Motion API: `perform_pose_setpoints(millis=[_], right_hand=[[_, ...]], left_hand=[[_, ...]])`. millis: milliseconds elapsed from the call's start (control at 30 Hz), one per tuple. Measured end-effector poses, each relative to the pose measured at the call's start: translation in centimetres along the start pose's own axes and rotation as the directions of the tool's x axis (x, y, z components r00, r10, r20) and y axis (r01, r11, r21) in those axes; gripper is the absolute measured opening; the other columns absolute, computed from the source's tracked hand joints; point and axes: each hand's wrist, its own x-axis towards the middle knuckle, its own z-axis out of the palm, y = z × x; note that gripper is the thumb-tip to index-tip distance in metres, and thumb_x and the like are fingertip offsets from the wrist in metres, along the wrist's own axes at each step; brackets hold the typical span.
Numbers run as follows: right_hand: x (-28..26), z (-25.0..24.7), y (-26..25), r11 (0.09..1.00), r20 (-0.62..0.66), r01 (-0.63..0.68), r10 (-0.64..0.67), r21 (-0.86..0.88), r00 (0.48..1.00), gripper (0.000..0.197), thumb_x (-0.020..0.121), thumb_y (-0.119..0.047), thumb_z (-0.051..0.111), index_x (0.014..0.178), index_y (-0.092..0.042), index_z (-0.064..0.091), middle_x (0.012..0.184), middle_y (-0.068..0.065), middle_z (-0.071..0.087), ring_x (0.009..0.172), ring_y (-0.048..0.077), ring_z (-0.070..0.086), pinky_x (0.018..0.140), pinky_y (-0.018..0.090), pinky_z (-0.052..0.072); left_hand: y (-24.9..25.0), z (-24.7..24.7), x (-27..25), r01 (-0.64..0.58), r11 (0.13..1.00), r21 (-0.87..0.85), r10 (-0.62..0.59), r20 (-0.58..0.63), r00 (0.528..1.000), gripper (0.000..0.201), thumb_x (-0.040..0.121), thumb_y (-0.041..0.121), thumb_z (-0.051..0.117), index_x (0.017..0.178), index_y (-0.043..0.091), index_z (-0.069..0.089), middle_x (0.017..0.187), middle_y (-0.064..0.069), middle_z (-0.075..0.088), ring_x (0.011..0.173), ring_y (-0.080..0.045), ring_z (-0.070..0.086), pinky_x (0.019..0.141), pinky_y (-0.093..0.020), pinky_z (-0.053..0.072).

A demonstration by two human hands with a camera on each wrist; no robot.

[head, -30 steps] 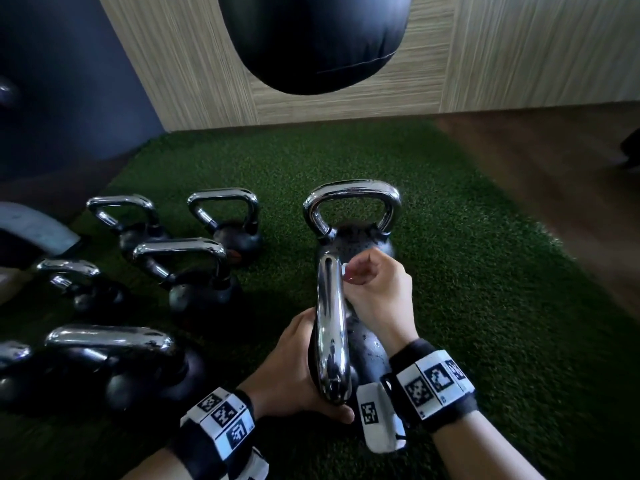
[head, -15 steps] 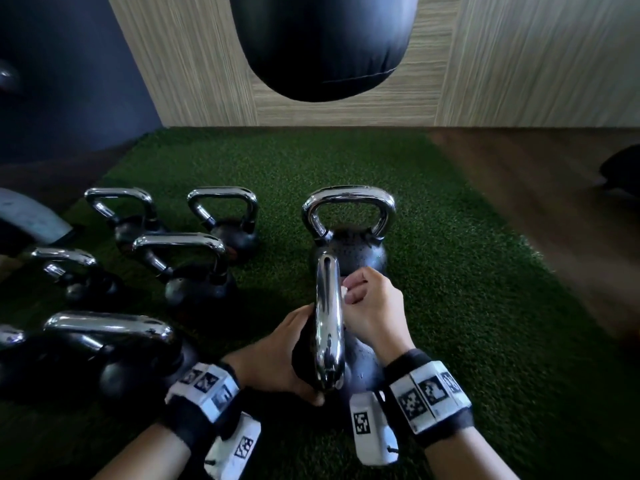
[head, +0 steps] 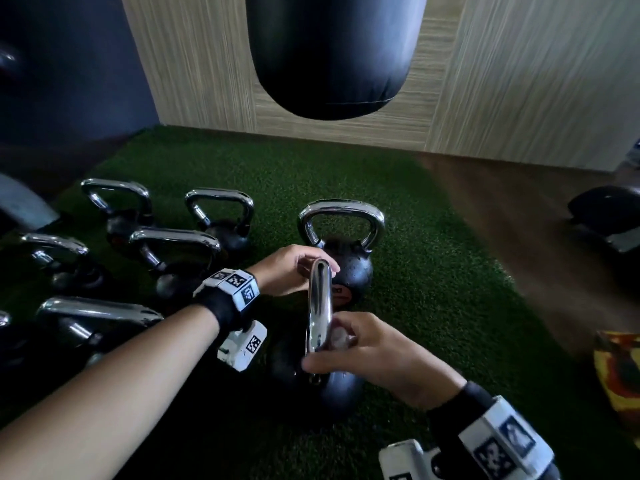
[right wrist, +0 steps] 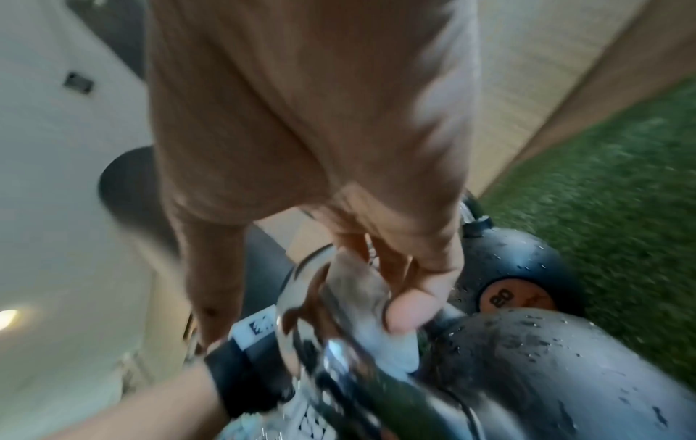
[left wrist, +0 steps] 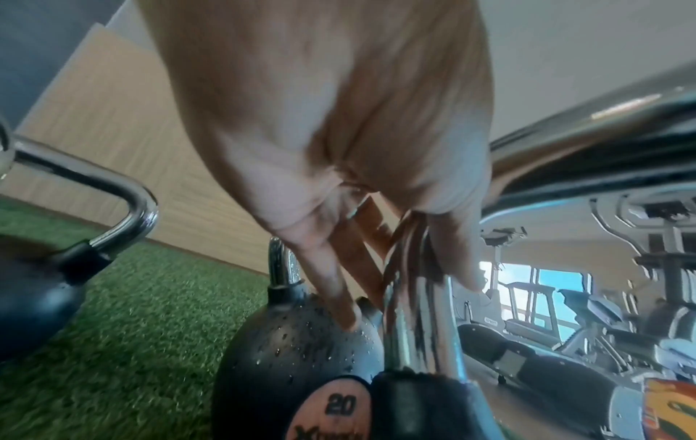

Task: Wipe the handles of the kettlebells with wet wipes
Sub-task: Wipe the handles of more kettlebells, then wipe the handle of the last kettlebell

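A black kettlebell (head: 332, 389) stands on green turf in front of me, its chrome handle (head: 320, 306) seen edge-on. My left hand (head: 298, 268) grips the far end of that handle; in the left wrist view the thumb (left wrist: 463, 268) lies on one side of the handle (left wrist: 414, 300) and the fingers (left wrist: 335, 282) on the other. My right hand (head: 367, 348) presses a crumpled white wet wipe (head: 341, 341) against the handle's near end. In the right wrist view the thumb (right wrist: 410, 309) pins the wipe (right wrist: 361, 297) to the chrome.
A second kettlebell (head: 349, 271) marked 20 stands just behind, wet with droplets. Several more kettlebells (head: 173, 244) crowd the turf at left. A black punching bag (head: 332, 53) hangs ahead. Wood floor, a dark object (head: 606, 216) and a colourful item (head: 620, 375) lie at right.
My left hand left the kettlebell's near side and took hold of the handle's far end. My right hand slid with the wipe from the far end to the near end.
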Motion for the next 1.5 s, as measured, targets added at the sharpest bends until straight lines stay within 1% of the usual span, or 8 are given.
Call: perform_pose_setpoints(millis=[100, 267, 500, 667, 1000, 1300, 1400, 1500], right_hand=[[0.8, 1.8, -0.5, 0.907, -0.305, -0.108, -0.023, -0.406, 0.952, 0.059, 0.051, -0.060, 0.093, 0.076, -0.018, 0.060, 0.068, -0.011, 0.063, 0.059, -0.002, 0.055, 0.055, 0.014, 0.043], [0.8, 2.7, -0.1, 0.918, -0.431, -0.058, -0.127, -0.392, 0.893, 0.043, 0.051, -0.040, 0.089, 0.066, -0.015, 0.056, 0.058, -0.007, 0.058, 0.050, 0.004, 0.049, 0.046, 0.018, 0.038], [-0.4, 0.4, 0.7, 0.898, -0.394, -0.016, -0.177, -0.439, 0.902, 0.039, 0.053, -0.044, 0.085, 0.070, -0.015, 0.067, 0.061, -0.006, 0.068, 0.049, 0.002, 0.051, 0.050, 0.021, 0.042], [-2.1, -3.3, 1.7, 0.844, -0.412, -0.043, -0.216, -0.535, 0.885, 0.030, 0.059, -0.046, 0.091, 0.081, -0.029, 0.080, 0.072, -0.007, 0.070, 0.068, -0.001, 0.060, 0.061, 0.012, 0.041], [-0.3, -8.3, 3.9, 0.794, -0.480, -0.044, -0.322, -0.606, 0.816, 0.043, 0.064, -0.024, 0.096, 0.104, -0.017, 0.082, 0.086, -0.002, 0.075, 0.081, 0.013, 0.066, 0.072, 0.007, 0.040], [-0.4, -7.5, 4.7, 0.769, -0.492, -0.057, -0.348, -0.636, 0.798, 0.028, 0.067, -0.028, 0.094, 0.083, -0.015, 0.074, 0.076, -0.007, 0.064, 0.072, 0.008, 0.059, 0.066, 0.007, 0.037], [-0.7, -7.0, 4.7, 0.786, -0.510, -0.058, -0.340, -0.615, 0.790, 0.029, 0.067, -0.028, 0.094, 0.079, -0.013, 0.072, 0.075, -0.005, 0.064, 0.072, 0.007, 0.059, 0.065, 0.008, 0.038], [-1.1, -6.8, 4.4, 0.783, -0.474, -0.071, -0.298, -0.617, 0.828, 0.028, 0.066, -0.029, 0.093, 0.078, -0.016, 0.071, 0.075, -0.006, 0.064, 0.073, 0.007, 0.059, 0.063, 0.010, 0.038]], left_hand=[[0.1, 0.4, -0.2, -0.013, 0.999, -0.041, 0.012, -0.012, 1.000, 0.032, 0.088, -0.001, 0.074, 0.096, 0.030, 0.073, 0.095, 0.005, 0.075, 0.089, -0.014, 0.071, 0.087, -0.041, 0.058], [-0.5, 0.9, -0.9, -0.004, 0.995, -0.095, 0.001, -0.034, 0.999, 0.037, 0.090, -0.007, 0.061, 0.102, 0.026, 0.069, 0.099, -0.003, 0.073, 0.093, -0.038, 0.071, 0.088, -0.060, 0.057], [1.0, 1.6, -3.2, 0.057, 0.996, -0.070, -0.070, -0.197, 0.978, 0.033, 0.068, 0.036, 0.060, 0.100, 0.039, 0.064, 0.094, 0.015, 0.073, 0.087, -0.003, 0.069, 0.083, -0.029, 0.055], [1.1, 2.7, -6.2, 0.191, 0.982, -0.004, -0.177, -0.400, 0.899, 0.024, 0.084, 0.028, 0.080, 0.100, 0.032, 0.064, 0.085, 0.020, 0.073, 0.082, 0.005, 0.069, 0.073, -0.004, 0.042], [4.8, 5.9, -13.0, 0.118, 0.984, -0.131, -0.166, -0.467, 0.868, 0.031, 0.094, 0.028, 0.073, 0.124, 0.028, 0.066, 0.093, 0.021, 0.075, 0.087, 0.011, 0.070, 0.078, -0.004, 0.047], [4.2, 4.9, -12.3, 0.196, 0.964, -0.180, -0.255, -0.417, 0.872, 0.055, 0.092, 0.032, 0.076, 0.144, 0.030, 0.058, 0.092, 0.016, 0.077, 0.083, 0.009, 0.071, 0.086, -0.015, 0.056], [3.8, 4.0, -11.9, 0.224, 0.958, -0.181, -0.278, -0.384, 0.880, 0.047, 0.091, 0.034, 0.077, 0.136, 0.031, 0.063, 0.089, 0.016, 0.076, 0.081, 0.006, 0.072, 0.085, -0.024, 0.059], [4.0, 2.3, -11.9, 0.245, 0.964, -0.105, -0.266, -0.288, 0.920, 0.013, 0.086, 0.036, 0.082, 0.092, 0.032, 0.071, 0.078, 0.018, 0.073, 0.073, 0.002, 0.069, 0.072, -0.016, 0.048]])
